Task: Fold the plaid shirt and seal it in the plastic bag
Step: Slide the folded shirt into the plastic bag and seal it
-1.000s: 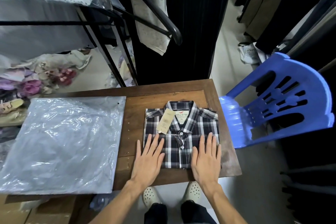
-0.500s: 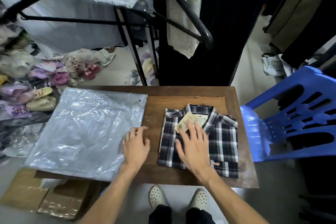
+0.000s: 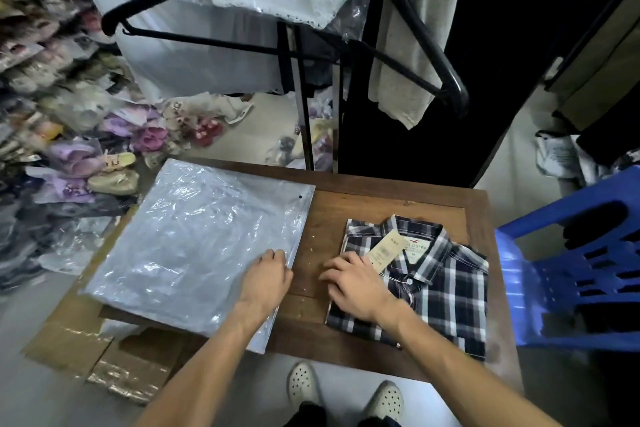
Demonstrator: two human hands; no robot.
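Your hands rest on bag and shirt.
Your left hand [image 3: 265, 279] lies flat, fingers together, on the clear crinkled plastic bag [image 3: 194, 246]; your right hand [image 3: 356, 282], fingers spread, presses the folded dark plaid shirt [image 3: 436, 284] on the brown wooden counter [image 3: 325, 218].

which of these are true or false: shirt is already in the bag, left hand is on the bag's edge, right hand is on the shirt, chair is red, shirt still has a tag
1. The plaid shirt is inside the plastic bag. False: it lies folded on the wooden table, beside the bag and apart from it.
2. The left hand is at the bag's right edge. True.
3. The right hand rests on the shirt's left side. True.
4. The chair is red. False: it is blue plastic.
5. A paper tag lies by the shirt's collar. True.
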